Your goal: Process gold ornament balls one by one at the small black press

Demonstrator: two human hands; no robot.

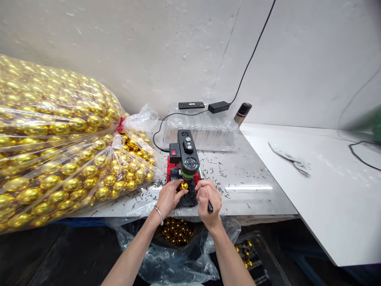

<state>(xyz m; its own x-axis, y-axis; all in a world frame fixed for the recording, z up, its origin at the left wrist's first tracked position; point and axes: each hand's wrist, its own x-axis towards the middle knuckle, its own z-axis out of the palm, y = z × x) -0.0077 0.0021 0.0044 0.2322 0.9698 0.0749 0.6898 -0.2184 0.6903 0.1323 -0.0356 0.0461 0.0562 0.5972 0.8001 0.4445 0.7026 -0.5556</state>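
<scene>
A shiny gold ball (184,185) sits under the head of a small black machine (188,153). My left hand (172,195), with a bracelet at the wrist, pinches the ball between thumb and fingers. My right hand (208,200) is wrapped around a lever handle (210,207) at the machine's right side; its black end pokes out below the fist. The machine stands on a red mat (172,167), with black shreds heaped around its dark base (188,200). A green band shows below the machine's head.
Large clear bags of gold balls (59,159) fill the left. Behind the machine lie a clear plastic tray (202,131), a power adapter (219,107) and a spray can (243,114). Gloves (291,159) rest on the white table (333,198). Below the edge hangs an open bag (166,264) with gold balls.
</scene>
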